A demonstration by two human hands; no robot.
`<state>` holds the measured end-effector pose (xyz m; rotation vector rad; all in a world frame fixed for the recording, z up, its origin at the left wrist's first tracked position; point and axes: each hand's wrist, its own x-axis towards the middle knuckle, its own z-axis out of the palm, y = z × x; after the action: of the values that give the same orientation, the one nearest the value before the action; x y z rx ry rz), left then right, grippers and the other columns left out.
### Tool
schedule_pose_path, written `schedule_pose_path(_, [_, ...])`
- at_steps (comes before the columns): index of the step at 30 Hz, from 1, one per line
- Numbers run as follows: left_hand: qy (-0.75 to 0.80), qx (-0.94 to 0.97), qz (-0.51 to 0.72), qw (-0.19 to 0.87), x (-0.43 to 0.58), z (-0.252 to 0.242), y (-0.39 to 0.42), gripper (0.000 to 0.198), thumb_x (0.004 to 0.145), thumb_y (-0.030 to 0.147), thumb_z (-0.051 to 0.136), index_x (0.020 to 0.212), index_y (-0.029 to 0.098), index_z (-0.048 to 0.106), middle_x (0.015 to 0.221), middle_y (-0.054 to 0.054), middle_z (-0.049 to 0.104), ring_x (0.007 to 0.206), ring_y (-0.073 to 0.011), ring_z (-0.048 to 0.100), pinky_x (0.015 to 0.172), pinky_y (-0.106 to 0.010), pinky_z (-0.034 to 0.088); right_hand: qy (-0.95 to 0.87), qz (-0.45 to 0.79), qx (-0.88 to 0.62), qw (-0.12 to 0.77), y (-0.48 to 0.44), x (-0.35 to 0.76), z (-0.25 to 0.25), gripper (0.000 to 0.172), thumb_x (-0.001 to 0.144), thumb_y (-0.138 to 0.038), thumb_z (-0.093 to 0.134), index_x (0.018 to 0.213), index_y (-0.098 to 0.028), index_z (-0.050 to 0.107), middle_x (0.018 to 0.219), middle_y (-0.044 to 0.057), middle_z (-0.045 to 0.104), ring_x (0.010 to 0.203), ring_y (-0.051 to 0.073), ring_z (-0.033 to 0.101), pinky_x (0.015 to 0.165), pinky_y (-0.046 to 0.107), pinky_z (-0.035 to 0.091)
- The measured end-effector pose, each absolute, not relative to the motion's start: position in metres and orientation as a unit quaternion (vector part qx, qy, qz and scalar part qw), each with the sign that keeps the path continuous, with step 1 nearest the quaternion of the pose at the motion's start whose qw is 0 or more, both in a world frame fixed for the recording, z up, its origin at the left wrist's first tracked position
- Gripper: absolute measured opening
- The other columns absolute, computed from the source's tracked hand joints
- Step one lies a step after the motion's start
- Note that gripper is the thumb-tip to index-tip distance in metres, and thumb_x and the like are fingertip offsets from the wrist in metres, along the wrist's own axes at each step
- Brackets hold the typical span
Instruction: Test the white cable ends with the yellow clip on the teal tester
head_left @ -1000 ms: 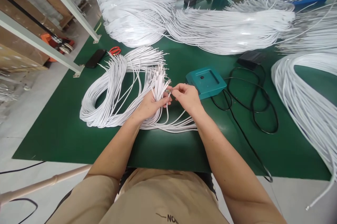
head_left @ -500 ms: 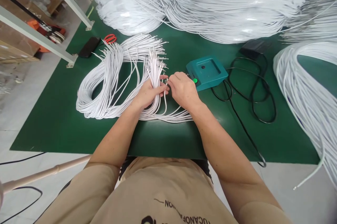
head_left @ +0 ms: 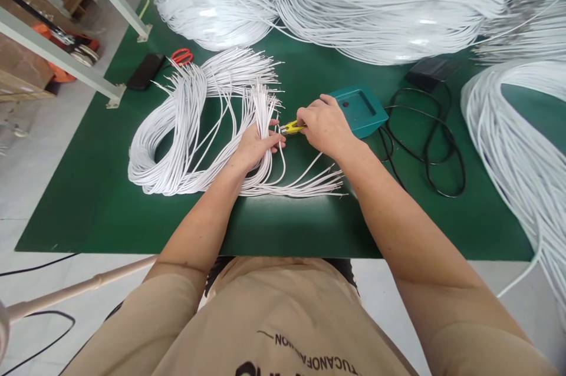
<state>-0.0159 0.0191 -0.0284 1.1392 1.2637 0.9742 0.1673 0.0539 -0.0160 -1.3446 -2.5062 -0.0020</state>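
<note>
My left hand is closed round a bunch of thin white cables whose ends stick up from the fist; their loop lies on the green table mat to the left. My right hand is closed on a small yellow-handled tool, its tip pointing left at the cable ends beside my left fingers. Loose white cable ends fan out on the mat below both hands. A teal box sits just right of my right hand.
Big heaps of white cable fill the back of the table and another bundle runs down the right side. A black cord and black adapter lie by the teal box. Red scissors and a black phone lie at the back left.
My right hand moved from the cable ends towards the teal box and now holds a yellow-handled tool against the cable ends. My left hand still grips the bunch. The view tilted down.
</note>
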Motion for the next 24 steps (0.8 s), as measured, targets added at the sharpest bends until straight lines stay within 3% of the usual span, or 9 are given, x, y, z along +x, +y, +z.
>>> schedule_pose_path(6, [0.568, 0.495, 0.397, 0.524, -0.015, -0.035, 0.022, 0.047, 0.066, 0.013, 0.07, 0.11, 0.011, 0.055, 0.068, -0.001, 0.067, 0.062, -0.0151, 0.067, 0.054, -0.023, 0.048, -0.862, 0.003, -0.482, 0.156, 0.055, 0.164, -0.015, 0.025, 0.086, -0.019, 0.045, 0.085, -0.016, 0.07, 0.073, 0.011, 0.064, 0.098, 0.03, 0.052, 0.095, 0.053, 0.035])
schedule_pose_path(10, [0.581, 0.508, 0.385, 0.507, -0.013, -0.037, 0.022, 0.046, 0.065, 0.014, 0.071, 0.108, 0.011, 0.056, 0.069, -0.002, 0.068, 0.062, -0.0163, 0.067, 0.055, -0.024, 0.049, -0.858, 0.031, -0.489, 0.152, 0.055, 0.163, -0.011, 0.023, 0.088, -0.023, 0.047, 0.084, -0.014, 0.068, 0.076, 0.012, 0.064, 0.101, 0.031, 0.053, 0.098, 0.056, 0.033])
schedule_pose_path(14, [0.574, 0.506, 0.388, 0.514, -0.014, -0.039, 0.022, 0.047, 0.064, 0.018, 0.074, 0.108, 0.011, 0.057, 0.072, -0.004, 0.069, 0.065, -0.0173, 0.068, 0.056, -0.025, 0.049, -0.838, -0.007, -0.517, 0.175, 0.049, 0.171, -0.007, 0.028, 0.092, -0.034, 0.046, 0.1, -0.016, 0.066, 0.1, 0.013, 0.067, 0.113, 0.03, 0.051, 0.11, 0.061, 0.018])
schedule_pose_path(17, [0.571, 0.5, 0.389, 0.523, -0.015, -0.038, 0.022, 0.049, 0.064, 0.018, 0.074, 0.11, 0.011, 0.058, 0.073, -0.004, 0.069, 0.065, -0.0172, 0.068, 0.057, -0.025, 0.05, -0.775, -0.046, -0.585, 0.235, 0.046, 0.181, -0.013, 0.038, 0.096, -0.038, 0.04, 0.122, -0.015, 0.057, 0.13, 0.017, 0.056, 0.131, 0.034, 0.038, 0.111, 0.066, 0.007])
schedule_pose_path(20, [0.571, 0.49, 0.387, 0.532, -0.017, -0.033, 0.02, 0.049, 0.063, 0.016, 0.074, 0.11, 0.011, 0.058, 0.073, -0.004, 0.069, 0.066, -0.0166, 0.068, 0.06, -0.026, 0.05, -0.753, -0.051, -0.604, 0.255, 0.049, 0.19, -0.024, 0.046, 0.096, -0.041, 0.038, 0.133, -0.016, 0.048, 0.142, 0.018, 0.047, 0.137, 0.036, 0.031, 0.109, 0.068, 0.007])
schedule_pose_path(24, [0.563, 0.485, 0.397, 0.539, -0.022, -0.028, 0.017, 0.049, 0.063, 0.018, 0.074, 0.11, 0.012, 0.058, 0.072, -0.003, 0.068, 0.066, -0.0156, 0.066, 0.062, -0.026, 0.05, -0.756, -0.023, -0.599, 0.263, 0.048, 0.189, -0.019, 0.047, 0.095, -0.042, 0.041, 0.134, -0.017, 0.047, 0.143, 0.017, 0.046, 0.137, 0.036, 0.032, 0.109, 0.066, 0.01])
